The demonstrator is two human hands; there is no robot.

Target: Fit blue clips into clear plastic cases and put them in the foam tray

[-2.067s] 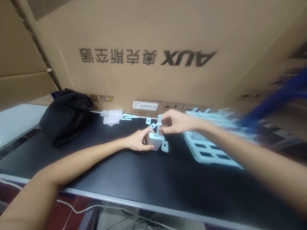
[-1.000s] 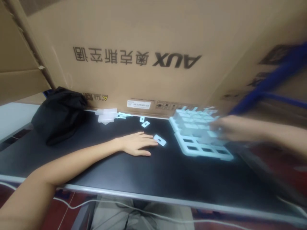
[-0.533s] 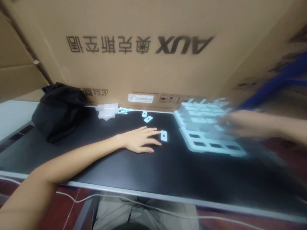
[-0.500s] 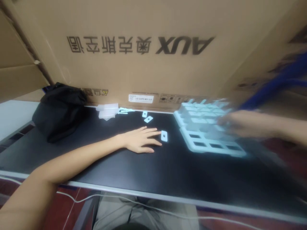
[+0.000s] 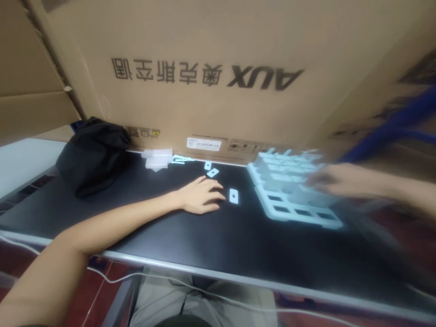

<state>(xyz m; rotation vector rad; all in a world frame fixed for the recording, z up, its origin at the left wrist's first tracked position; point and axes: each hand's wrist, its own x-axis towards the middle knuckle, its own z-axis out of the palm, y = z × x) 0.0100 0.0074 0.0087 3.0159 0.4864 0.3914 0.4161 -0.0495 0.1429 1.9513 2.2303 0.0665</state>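
Note:
My left hand (image 5: 200, 195) rests palm down on the black table (image 5: 190, 240), fingers loosely spread, holding nothing. A small white flat piece with a hole (image 5: 233, 196) lies just right of its fingertips. My right hand (image 5: 332, 179) is over the right side of a white plastic tray with rectangular cells (image 5: 289, 190); it is smeared by motion, so its fingers are not readable. Two more small white pieces (image 5: 210, 170) lie beyond my left hand.
A large brown cardboard box printed AUX (image 5: 218, 77) stands along the table's far edge. A black bag (image 5: 93, 154) sits at the back left. White plastic parts (image 5: 158, 160) lie by the box. A blue bar (image 5: 391, 127) crosses the right.
Earlier both hands held a white block with a peg. My right hand moved right to the tray and the block is out of sight. My left hand settled on the table, fingers slightly curled.

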